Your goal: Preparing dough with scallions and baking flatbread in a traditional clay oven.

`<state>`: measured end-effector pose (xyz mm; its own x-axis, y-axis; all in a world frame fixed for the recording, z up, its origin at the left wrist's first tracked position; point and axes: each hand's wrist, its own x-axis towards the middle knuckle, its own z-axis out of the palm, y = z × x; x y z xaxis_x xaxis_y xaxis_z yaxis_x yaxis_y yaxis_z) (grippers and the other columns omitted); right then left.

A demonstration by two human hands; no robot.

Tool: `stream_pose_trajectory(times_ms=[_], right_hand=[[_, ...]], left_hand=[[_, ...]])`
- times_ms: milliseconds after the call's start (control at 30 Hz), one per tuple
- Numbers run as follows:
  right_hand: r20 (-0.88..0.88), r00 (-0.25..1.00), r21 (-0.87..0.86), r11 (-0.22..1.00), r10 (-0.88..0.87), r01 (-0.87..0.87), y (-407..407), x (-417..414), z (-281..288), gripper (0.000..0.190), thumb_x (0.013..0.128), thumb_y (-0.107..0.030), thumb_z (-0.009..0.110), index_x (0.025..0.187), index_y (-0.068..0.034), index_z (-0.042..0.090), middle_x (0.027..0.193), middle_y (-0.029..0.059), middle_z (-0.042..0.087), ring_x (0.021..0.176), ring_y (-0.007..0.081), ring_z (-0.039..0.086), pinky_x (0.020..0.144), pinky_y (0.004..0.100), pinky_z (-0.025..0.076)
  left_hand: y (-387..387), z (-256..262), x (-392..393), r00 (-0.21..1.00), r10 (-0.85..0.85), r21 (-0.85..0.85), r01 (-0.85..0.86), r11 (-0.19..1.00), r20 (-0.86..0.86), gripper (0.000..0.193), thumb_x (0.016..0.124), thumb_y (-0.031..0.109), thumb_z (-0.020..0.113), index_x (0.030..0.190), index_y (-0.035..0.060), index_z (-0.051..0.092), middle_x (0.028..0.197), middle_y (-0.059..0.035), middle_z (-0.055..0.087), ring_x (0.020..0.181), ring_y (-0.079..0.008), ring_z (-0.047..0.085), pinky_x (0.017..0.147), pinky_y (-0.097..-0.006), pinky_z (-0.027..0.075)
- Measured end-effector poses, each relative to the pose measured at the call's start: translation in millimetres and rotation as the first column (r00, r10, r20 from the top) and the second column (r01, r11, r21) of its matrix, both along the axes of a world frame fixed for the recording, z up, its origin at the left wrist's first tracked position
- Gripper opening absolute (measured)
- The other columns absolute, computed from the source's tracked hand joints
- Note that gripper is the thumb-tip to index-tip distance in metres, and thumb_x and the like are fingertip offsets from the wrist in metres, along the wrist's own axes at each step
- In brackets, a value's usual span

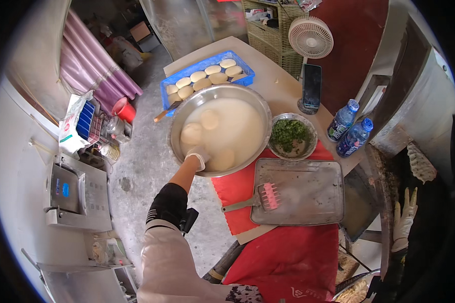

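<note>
My left hand (199, 156), in a pale glove, dips into cloudy whitish liquid in a large metal basin (171, 141). Its fingers are hidden, so any grip cannot be seen. Round dough pieces (192, 133) lie in the liquid around it. At the far right, my gloved right hand (405, 217) has its fingers extended and apart, with nothing visible in them. It is over a dark hollow, below a pale bumpy flatbread (421, 163) at the hollow's side. A dough docker (271, 196) with pink spikes rests on a metal tray (307, 212).
Behind the basin, a blue plastic crate (208, 60) holds several dough rounds. A wooden-handled scraper (167, 111) lies across its corner. Chopped green herbs fill a metal bowl (314, 141). Two bottles (349, 128), a phone on a stand (311, 85) and a fan (311, 38) stand at the right.
</note>
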<state>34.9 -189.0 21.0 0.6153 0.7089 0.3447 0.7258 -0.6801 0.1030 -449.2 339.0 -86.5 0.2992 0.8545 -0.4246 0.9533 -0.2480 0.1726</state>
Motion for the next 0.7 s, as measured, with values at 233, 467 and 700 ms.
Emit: stream_pose_trajectory(times_ms=[233,467,700], right_hand=[[-0.024,0.996,-0.003,0.996,0.090,-0.090,29,-12,14,0.051,0.089,-0.019,0.052,0.138,-0.010,0.040,0.150,0.0126,0.022,0.135,0.0291,0.028,0.110,0.0437,0.018],[-0.086,0.989,0.024,0.993,0.119,-0.117,40,-39,28,0.051,0.086,-0.015,0.051,0.136,-0.007,0.041,0.147,0.0203,0.024,0.132,0.0352,0.029,0.111,0.0456,0.016],[0.024,0.957,0.117,0.950,0.290,-0.291,29,-38,32,0.047,0.085,-0.013,0.052,0.130,-0.004,0.045,0.139,0.0232,0.036,0.122,0.0382,0.040,0.103,0.0482,0.030]], left_hand=[[32,-55,-50,0.602,0.268,-0.082,-0.317,0.945,0.752,0.039,0.085,0.033,0.063,0.110,0.0039,0.061,0.100,-0.0115,0.065,0.094,-0.0239,0.062,0.087,-0.0352,0.048],[-26,43,14,-0.533,0.631,-0.653,0.181,0.736,0.563,0.042,0.093,0.029,0.054,0.129,0.0081,0.044,0.121,-0.0065,0.055,0.108,-0.0179,0.054,0.091,-0.0303,0.046],[-36,38,32,-0.068,0.511,-0.513,-0.216,0.831,0.857,0.037,0.092,0.015,0.055,0.126,0.0052,0.046,0.116,-0.0048,0.055,0.107,-0.0184,0.053,0.094,-0.0344,0.045]])
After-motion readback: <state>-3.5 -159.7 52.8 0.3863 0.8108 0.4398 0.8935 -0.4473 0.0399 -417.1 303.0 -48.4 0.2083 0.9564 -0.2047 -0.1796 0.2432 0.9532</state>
